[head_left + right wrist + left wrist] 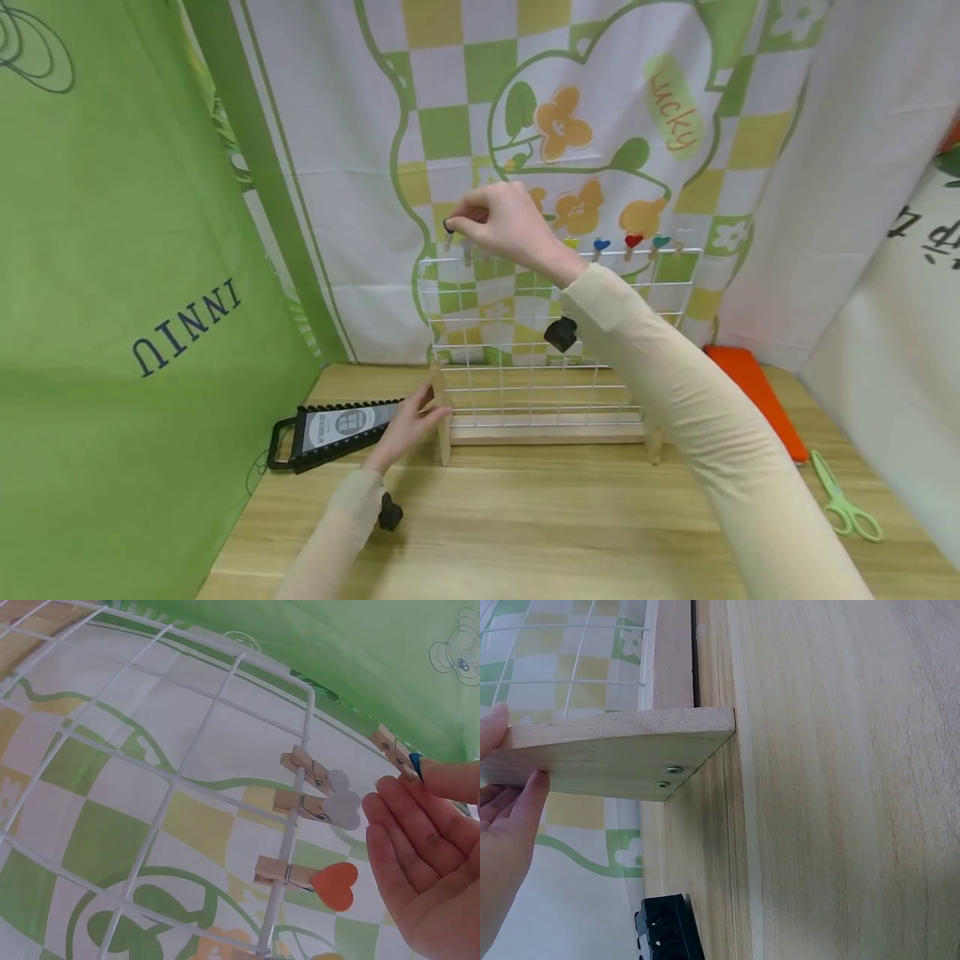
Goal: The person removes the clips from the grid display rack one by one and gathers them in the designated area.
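My right hand is raised at the upper left corner of a white wire grid rack. Between thumb and fingertip it pinches a small wooden clothespin with a blue end, apart from the wire in the right wrist view. Along the rack's top wire sit more clothespins, among them one with an orange heart and two with pale grey shapes. My left hand holds the rack's left wooden end board, thumb and fingers on opposite faces.
The rack's wooden base bar stands on the wood-grain table. Left of it lies a black, notched-edge holder with a grey label. A red flat object and green scissors lie at right. Printed cloth hangs behind.
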